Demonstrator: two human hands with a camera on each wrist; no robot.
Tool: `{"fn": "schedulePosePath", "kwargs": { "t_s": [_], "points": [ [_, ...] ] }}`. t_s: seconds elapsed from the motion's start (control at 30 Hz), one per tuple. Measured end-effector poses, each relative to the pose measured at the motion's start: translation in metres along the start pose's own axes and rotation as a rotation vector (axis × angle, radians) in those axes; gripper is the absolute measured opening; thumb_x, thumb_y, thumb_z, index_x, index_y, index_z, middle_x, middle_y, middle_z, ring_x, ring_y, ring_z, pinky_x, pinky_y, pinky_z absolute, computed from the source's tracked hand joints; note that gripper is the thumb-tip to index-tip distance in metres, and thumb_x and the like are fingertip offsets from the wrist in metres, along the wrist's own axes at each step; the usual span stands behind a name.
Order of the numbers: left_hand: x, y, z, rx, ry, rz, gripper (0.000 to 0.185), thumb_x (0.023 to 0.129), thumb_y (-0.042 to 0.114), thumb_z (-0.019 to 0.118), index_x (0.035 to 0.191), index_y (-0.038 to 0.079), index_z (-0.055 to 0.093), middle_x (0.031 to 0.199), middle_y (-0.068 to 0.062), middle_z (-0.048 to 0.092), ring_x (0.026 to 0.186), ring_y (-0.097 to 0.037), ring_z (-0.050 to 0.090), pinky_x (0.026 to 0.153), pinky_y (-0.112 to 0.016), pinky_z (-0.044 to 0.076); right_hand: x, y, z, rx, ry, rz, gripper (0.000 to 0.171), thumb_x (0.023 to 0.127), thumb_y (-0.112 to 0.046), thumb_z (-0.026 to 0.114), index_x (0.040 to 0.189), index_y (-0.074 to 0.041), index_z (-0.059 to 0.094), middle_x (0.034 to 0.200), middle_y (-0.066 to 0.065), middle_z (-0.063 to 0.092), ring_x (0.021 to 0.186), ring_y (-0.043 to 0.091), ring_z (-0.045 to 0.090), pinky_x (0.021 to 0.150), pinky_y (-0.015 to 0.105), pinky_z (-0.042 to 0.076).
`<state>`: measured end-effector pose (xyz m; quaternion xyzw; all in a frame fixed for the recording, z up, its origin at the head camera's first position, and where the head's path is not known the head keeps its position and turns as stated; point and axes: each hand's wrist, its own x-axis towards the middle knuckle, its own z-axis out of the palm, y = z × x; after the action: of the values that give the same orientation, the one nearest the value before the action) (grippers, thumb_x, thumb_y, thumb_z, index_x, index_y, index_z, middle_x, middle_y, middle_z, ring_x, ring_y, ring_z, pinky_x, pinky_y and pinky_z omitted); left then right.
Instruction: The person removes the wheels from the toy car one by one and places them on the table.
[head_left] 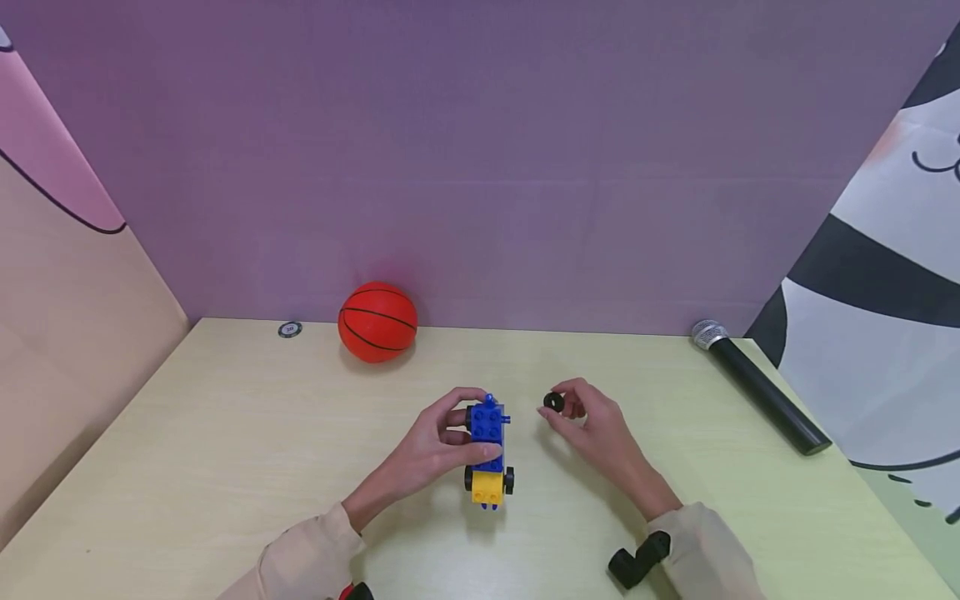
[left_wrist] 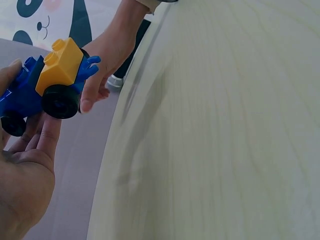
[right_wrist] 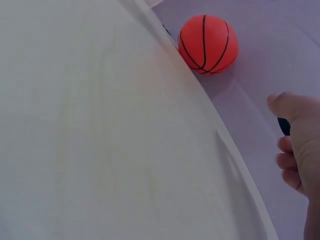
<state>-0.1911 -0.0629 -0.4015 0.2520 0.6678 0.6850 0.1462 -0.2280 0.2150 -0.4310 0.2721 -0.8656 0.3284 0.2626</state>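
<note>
The left hand (head_left: 438,446) grips a blue-and-yellow brick car (head_left: 488,450) above the table's (head_left: 225,433) middle, fingers curled round its blue end. Just beside it, the right hand (head_left: 592,429) pinches what looks like a small black wheel (head_left: 553,402) between thumb and fingertips.

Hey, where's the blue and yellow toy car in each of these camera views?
Head view: the toy car sits low in the middle, gripped by the left hand above the table.
Left wrist view: the toy car is at the upper left, yellow block facing the camera.
Right wrist view: not in it.
Shared landmark: the right hand, seen beside the car in the left wrist view and at the right edge of the right wrist view.
</note>
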Motion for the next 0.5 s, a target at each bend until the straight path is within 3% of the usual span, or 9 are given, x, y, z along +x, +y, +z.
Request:
{"fn": "schedulePosePath", "kwargs": {
  "t_s": [0.3,0.5],
  "points": [
    [0.001,-0.002,0.000,0.006,-0.004,-0.008,0.060,0.095,0.018,0.076,0.146,0.007,0.047,0.123,-0.017,0.068,0.101,-0.031,0.072,0.090,-0.042,0.059,0.005,0.012,0.003,-0.016,-0.078,0.129,0.034,0.083,-0.004,0.086,0.110,0.000,0.065,0.077,-0.004,0.056,0.071,0.015,0.056,0.063,0.026,0.052],
    [0.000,-0.003,-0.001,0.013,-0.001,-0.009,0.060,0.095,0.018,0.075,0.146,0.006,0.047,0.123,-0.017,0.067,0.101,-0.030,0.071,0.091,-0.041,0.059,0.006,0.020,0.008,-0.023,-0.101,0.158,0.032,0.085,-0.007,0.085,0.109,0.001,0.065,0.076,-0.004,0.055,0.070,0.015,0.053,0.062,0.026,0.048]
  ]
}}
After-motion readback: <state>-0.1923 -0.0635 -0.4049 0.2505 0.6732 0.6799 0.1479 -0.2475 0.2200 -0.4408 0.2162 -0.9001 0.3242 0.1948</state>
